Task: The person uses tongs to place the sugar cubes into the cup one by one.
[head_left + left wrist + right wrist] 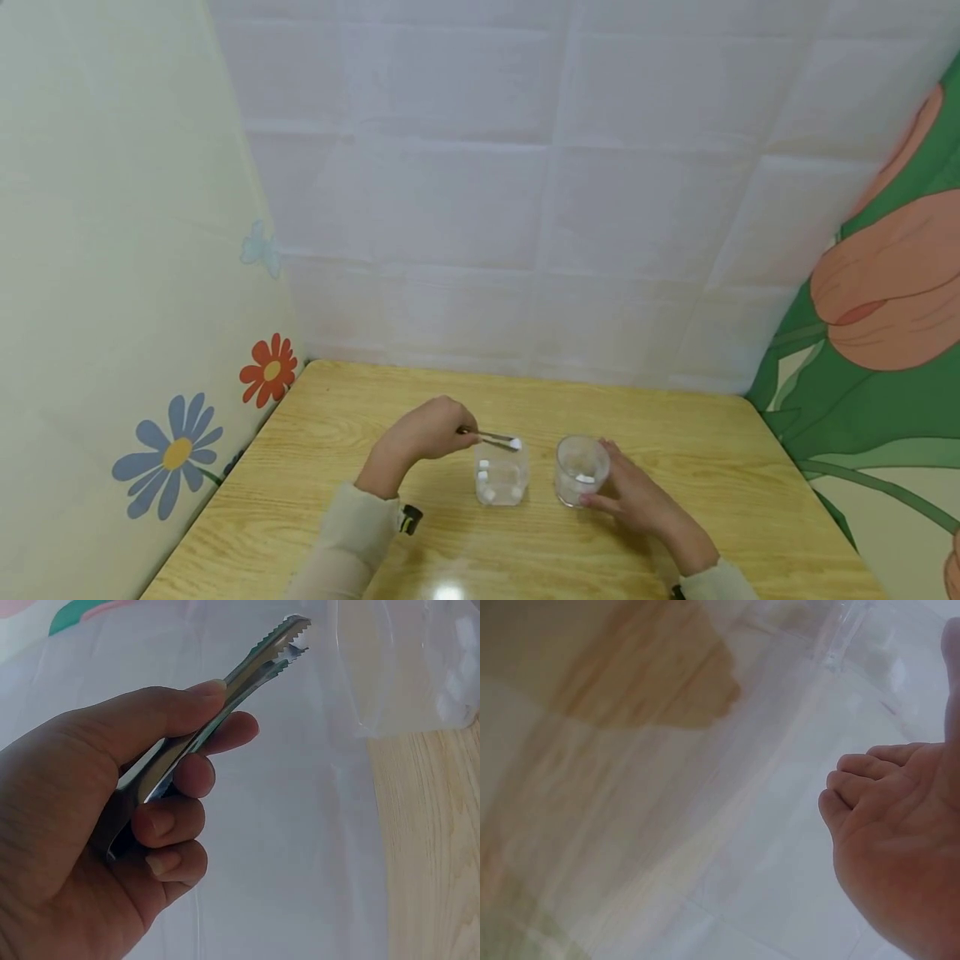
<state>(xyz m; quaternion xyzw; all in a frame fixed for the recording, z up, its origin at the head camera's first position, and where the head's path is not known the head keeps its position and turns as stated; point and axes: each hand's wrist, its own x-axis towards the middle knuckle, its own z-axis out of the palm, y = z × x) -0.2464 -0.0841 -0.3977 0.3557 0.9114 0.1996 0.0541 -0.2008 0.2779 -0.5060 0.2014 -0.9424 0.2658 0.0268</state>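
My left hand pinches a pair of metal tongs, thumb on one side and fingers curled on the other. Between the serrated tips a small white piece is held, above the far edge of a clear square container. Several white cubes lie inside that container. To its right stands a clear glass cup with something white low in it. My right hand holds the cup's right side, thumb in front and fingers behind. The right wrist view shows that hand's palm, with the surroundings blurred.
The container and cup stand on a wood-grain table. A pale hanging sheet rises behind its back edge. Flower-patterned cloths hang at the left and right.
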